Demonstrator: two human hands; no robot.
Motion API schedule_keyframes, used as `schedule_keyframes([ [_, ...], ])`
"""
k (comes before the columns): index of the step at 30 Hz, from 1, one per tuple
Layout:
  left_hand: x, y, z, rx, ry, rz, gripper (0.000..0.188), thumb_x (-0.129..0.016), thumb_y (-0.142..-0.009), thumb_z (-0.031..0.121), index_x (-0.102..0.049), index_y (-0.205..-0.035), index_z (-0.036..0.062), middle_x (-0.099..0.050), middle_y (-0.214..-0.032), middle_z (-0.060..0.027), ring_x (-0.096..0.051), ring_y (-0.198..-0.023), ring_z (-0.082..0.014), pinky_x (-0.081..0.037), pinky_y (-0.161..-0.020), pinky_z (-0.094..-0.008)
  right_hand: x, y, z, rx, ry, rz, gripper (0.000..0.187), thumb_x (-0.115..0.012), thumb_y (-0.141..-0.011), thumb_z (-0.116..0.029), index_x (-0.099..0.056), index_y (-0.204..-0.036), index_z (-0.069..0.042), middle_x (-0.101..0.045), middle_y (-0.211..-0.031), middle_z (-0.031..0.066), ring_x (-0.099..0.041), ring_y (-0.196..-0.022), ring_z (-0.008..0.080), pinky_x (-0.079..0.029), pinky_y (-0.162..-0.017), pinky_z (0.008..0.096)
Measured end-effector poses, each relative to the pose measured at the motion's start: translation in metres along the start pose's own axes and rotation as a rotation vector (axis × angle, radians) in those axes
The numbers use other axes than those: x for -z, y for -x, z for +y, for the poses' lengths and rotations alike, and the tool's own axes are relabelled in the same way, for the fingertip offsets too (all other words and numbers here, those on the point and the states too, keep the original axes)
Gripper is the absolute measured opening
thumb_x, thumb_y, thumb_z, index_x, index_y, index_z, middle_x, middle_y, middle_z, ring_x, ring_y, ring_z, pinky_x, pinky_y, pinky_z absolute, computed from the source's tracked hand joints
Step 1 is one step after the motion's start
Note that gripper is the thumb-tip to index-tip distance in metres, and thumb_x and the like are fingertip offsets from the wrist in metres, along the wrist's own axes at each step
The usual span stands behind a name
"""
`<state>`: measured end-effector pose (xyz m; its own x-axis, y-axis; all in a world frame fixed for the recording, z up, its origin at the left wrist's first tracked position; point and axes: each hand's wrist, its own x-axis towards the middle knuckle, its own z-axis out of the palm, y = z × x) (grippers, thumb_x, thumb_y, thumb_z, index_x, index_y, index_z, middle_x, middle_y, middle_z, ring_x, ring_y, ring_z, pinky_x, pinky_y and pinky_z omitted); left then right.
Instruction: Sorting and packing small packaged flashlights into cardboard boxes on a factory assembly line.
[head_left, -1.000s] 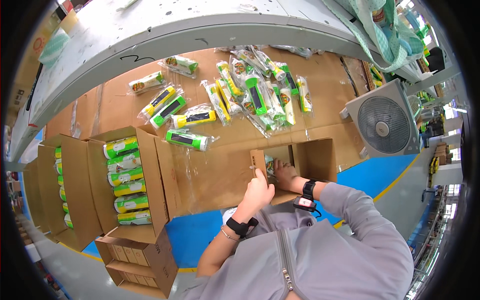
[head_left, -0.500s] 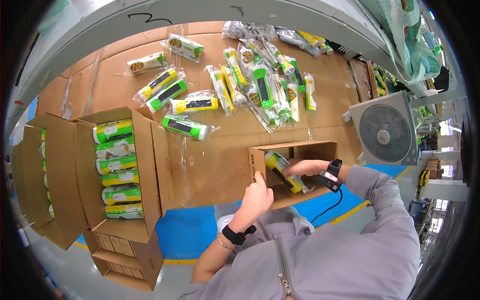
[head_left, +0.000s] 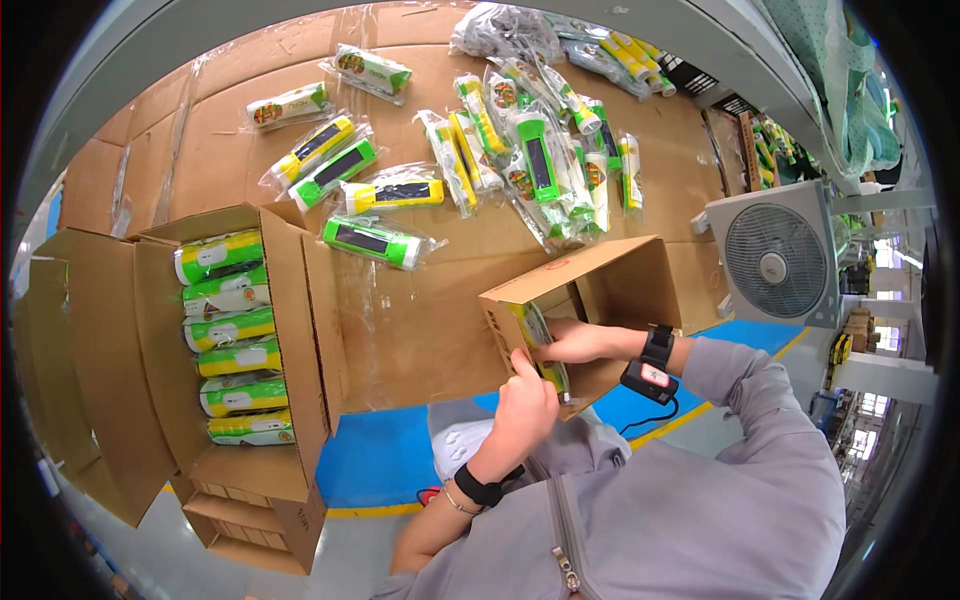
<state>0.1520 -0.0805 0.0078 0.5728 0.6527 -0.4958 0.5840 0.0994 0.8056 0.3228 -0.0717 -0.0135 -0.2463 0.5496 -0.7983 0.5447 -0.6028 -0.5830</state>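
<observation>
A small cardboard box (head_left: 572, 270) stands tilted at the table's front edge, its opening toward me. Inside it, my right hand (head_left: 582, 343) is closed on a bagged yellow-and-green flashlight (head_left: 533, 324), which lies along the box's left wall. Part of that flashlight is hidden by my fingers. My left hand (head_left: 526, 408) grips the near left edge of the box, index finger against the outer wall and the other fingers curled. Beyond the box lies a heap of bagged flashlights (head_left: 540, 165), green, yellow and white, some showing dark panels.
At left, an open carton (head_left: 308, 350) holds a column of bagged flashlights (head_left: 235, 310). More flashlights (head_left: 372, 241) lie loose between carton and heap. A grey box fan (head_left: 775, 252) stands at the right. Below the carton is another partitioned box (head_left: 250, 555).
The small box has tipped and turned, its far side rising. My right hand has moved left with the flashlight, from the middle of the box to its left wall.
</observation>
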Motion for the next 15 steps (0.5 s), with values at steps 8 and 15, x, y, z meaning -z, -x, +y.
schedule_keyframes([
  [8, 0.030, -0.003, -0.019, -0.023, -0.022, -0.049, 0.047, -0.044, -0.079, 0.005, -0.025, -0.118, -0.0125, -0.056, -0.069, -0.0335, -0.056, -0.069, -0.0506, -0.046, -0.067, -0.0545, -0.016, 0.008, -0.040, -0.071, 0.065, 0.148, 0.043, -0.057, -0.085, -0.035, -0.050, -0.101, 0.005, -0.062, -0.070, 0.0159, -0.063, -0.055, 0.0214, -0.051, -0.047, 0.0326],
  [15, 0.044, -0.009, -0.023, -0.029, -0.015, -0.114, 0.047, -0.045, -0.078, 0.004, -0.025, -0.117, -0.0146, -0.057, -0.071, -0.0341, -0.058, -0.072, -0.0497, -0.047, -0.068, -0.0525, -0.050, 0.008, -0.023, 0.034, 0.112, 0.411, 0.039, -0.058, -0.084, -0.025, -0.049, -0.107, 0.005, -0.061, -0.078, 0.0245, -0.061, -0.074, 0.0402, -0.048, -0.068, 0.0448],
])
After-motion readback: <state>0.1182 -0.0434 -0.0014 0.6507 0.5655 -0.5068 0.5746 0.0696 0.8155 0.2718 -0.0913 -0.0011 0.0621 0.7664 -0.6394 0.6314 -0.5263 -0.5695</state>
